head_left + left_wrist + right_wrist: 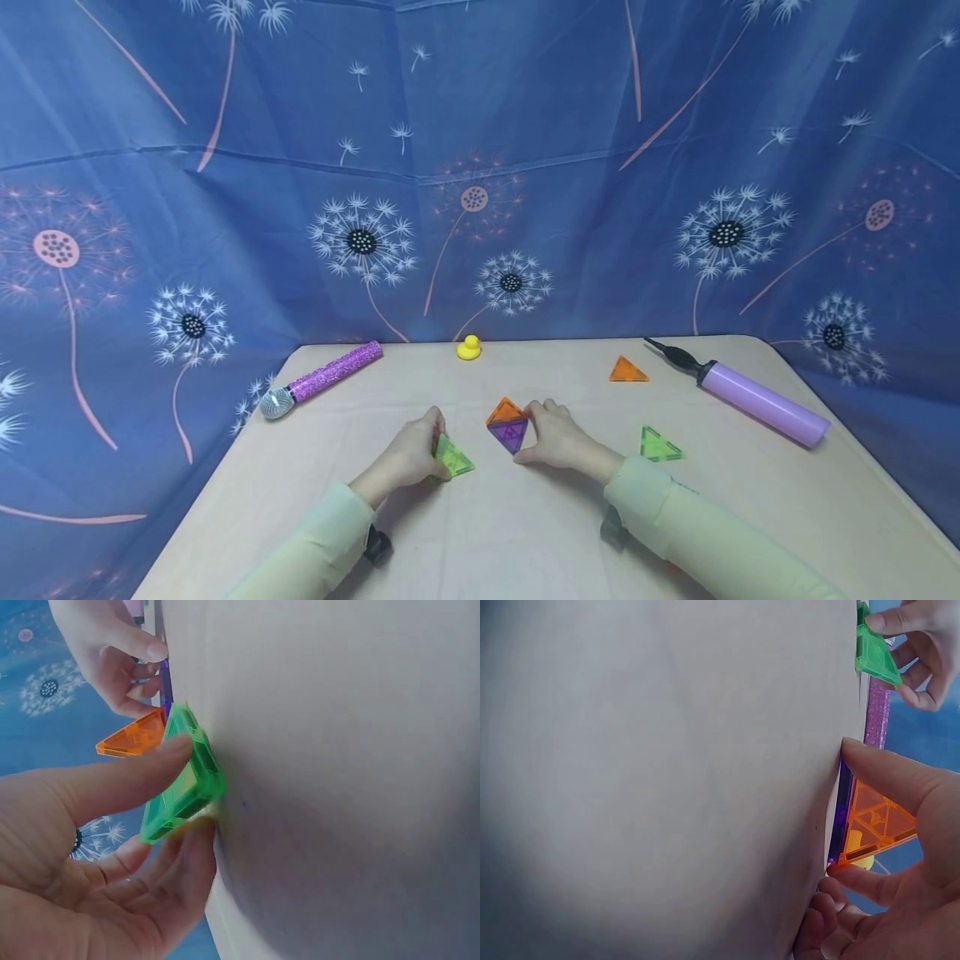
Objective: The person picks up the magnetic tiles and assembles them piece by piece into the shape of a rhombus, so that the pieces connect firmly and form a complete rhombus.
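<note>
My left hand (405, 454) pinches a green triangular magnetic tile (454, 456) between thumb and fingers, tilted close over the table. The left wrist view shows the thumb on one face of that tile (180, 787). Just to the right, a purple triangular magnetic tile (510, 436) lies on the table with one corner toward me. From its far edge an orange triangular tile (881, 817) stands up. My right hand (558, 440) grips the purple tile from the right, thumb and a finger at two of its corners. The two hands' tiles are a short gap apart.
Right of my right hand lie another green triangle tile (660, 445) and an orange one (627, 370). A lilac hand pump (765, 403) lies at the far right. A yellow rubber duck (468, 348) sits at the back edge, and a glittery purple microphone (333, 372) lies back left.
</note>
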Demonstrator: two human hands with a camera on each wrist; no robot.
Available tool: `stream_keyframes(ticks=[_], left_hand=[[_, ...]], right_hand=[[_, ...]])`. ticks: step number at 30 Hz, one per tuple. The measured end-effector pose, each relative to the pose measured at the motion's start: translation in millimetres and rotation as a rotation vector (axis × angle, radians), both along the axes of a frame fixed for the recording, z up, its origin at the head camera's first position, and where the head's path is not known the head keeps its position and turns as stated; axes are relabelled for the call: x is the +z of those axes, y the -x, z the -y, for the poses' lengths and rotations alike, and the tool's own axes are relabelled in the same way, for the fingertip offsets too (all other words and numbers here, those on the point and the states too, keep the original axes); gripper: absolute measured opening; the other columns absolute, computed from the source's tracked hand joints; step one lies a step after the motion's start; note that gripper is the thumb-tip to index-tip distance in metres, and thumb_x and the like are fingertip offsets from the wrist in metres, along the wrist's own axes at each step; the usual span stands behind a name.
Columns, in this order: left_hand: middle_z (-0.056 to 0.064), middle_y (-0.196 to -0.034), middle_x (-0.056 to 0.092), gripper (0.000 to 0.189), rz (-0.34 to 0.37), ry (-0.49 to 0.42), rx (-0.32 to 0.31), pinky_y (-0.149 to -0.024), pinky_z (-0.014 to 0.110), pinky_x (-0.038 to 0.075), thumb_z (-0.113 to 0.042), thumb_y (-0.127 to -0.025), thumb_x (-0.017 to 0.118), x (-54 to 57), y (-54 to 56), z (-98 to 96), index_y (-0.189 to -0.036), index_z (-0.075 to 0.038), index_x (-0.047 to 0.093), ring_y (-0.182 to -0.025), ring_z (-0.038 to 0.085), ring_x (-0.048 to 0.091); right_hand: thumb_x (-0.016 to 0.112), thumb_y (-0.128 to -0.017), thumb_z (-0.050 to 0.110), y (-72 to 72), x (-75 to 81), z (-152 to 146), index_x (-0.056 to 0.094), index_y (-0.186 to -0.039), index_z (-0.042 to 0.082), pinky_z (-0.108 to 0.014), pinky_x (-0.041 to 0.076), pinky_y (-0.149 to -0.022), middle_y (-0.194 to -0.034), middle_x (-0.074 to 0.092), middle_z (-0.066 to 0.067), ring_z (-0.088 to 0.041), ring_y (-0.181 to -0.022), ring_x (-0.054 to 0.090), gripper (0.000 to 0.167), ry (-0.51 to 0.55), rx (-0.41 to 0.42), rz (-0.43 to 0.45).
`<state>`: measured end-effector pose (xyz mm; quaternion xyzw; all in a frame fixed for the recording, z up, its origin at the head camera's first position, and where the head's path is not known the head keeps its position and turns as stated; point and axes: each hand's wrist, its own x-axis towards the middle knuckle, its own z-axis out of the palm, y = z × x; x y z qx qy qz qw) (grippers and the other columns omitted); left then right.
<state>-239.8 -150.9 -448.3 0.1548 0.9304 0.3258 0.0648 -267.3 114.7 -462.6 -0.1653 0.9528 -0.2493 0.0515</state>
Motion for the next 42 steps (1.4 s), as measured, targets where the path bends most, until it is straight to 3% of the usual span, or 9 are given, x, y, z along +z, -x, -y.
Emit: stream_keyframes(ticks=[6, 10, 15, 21, 28, 34, 37, 42], left_hand=[[0.006, -0.09, 0.06, 0.044, 0.049, -0.17, 0.069, -0.063, 0.03, 0.053, 0.016, -0.069, 0.076, 2.3, 0.5, -2.3, -0.104, -0.002, 0.056, -0.074, 0.017, 0.057], [0.009, -0.089, 0.06, 0.037, 0.107, -0.301, 0.157, -0.062, 0.03, 0.055, 0.018, -0.068, 0.064, -0.5, 1.1, -4.7, -0.102, 0.002, 0.061, -0.074, 0.018, 0.058], [0.011, -0.087, 0.058, 0.032, 0.189, -0.475, 0.309, -0.063, 0.032, 0.06, 0.018, -0.072, 0.068, -4.8, 3.0, -14.7, -0.1, 0.004, 0.059, -0.071, 0.018, 0.058], [0.009, -0.085, 0.055, 0.034, 0.171, -0.56, 0.405, -0.064, 0.035, 0.062, 0.018, -0.072, 0.068, -8.3, 4.4, -28.3, -0.101, 0.004, 0.055, -0.069, 0.018, 0.058], [0.005, -0.082, 0.052, 0.04, 0.179, -0.643, 0.403, -0.065, 0.035, 0.062, 0.018, -0.075, 0.068, -13.5, 4.8, -38.9, -0.114, 0.01, 0.058, -0.067, 0.014, 0.056], [0.005, -0.087, 0.051, 0.047, 0.306, -0.76, 0.338, -0.076, 0.038, 0.062, 0.016, -0.081, 0.071, -12.3, 0.5, -45.1, -0.126, 0.013, 0.059, -0.074, 0.013, 0.058], [0.006, -0.09, 0.053, 0.047, 0.335, -0.768, 0.32, -0.081, 0.038, 0.061, 0.014, -0.082, 0.072, -11.8, -0.4, -47.8, -0.127, 0.012, 0.059, -0.078, 0.015, 0.061], [0.006, -0.089, 0.058, 0.043, 0.312, -0.745, 0.315, -0.079, 0.035, 0.061, 0.01, -0.082, 0.076, -12.6, 1.3, -53.0, -0.123, 0.01, 0.062, -0.077, 0.015, 0.062]], right_hand=[[0.093, -0.069, 0.035, 0.6, 1.2, 1, 0.057, -0.128, -0.001, -0.051, 0.05, -0.091, -0.107, 0.054, -0.011, -0.031, -0.101, 0.052, 0.077, 0.003, -0.009, 0.007], [0.094, -0.069, 0.034, -0.3, 1.2, 0, 0.057, -0.127, -0.001, -0.052, 0.05, -0.091, -0.107, 0.054, -0.011, -0.031, -0.1, 0.052, 0.077, 0.007, -0.01, 0.007], [0.093, -0.069, 0.034, -0.4, 0.2, 0, 0.057, -0.127, -0.001, -0.051, 0.05, -0.09, -0.106, 0.054, -0.011, -0.031, -0.099, 0.052, 0.077, 0.009, -0.011, 0.011], [0.093, -0.069, 0.035, -0.7, -0.2, 0, 0.057, -0.128, 0.0, -0.051, 0.05, -0.09, -0.106, 0.054, -0.01, -0.03, -0.1, 0.052, 0.077, 0.001, -0.02, 0.018], [0.093, -0.069, 0.035, 0.6, -0.2, 0, 0.058, -0.126, 0.0, -0.051, 0.05, -0.09, -0.106, 0.054, -0.011, -0.03, -0.098, 0.052, 0.076, 0.004, -0.01, 0.005], [0.093, -0.07, 0.034, 1.8, -1.0, -1, 0.058, -0.125, 0.0, -0.051, 0.05, -0.089, -0.106, 0.055, -0.011, -0.031, -0.099, 0.052, 0.074, 0.007, -0.008, 0.002], [0.092, -0.07, 0.035, 2.0, -2.1, -2, 0.058, -0.126, 0.0, -0.05, 0.05, -0.088, -0.106, 0.054, -0.01, -0.03, -0.098, 0.051, 0.074, 0.001, 0.0, 0.001], [0.093, -0.07, 0.035, 2.0, -2.0, -2, 0.058, -0.126, 0.001, -0.049, 0.05, -0.088, -0.106, 0.054, -0.01, -0.029, -0.098, 0.051, 0.075, 0.01, -0.003, 0.013]])
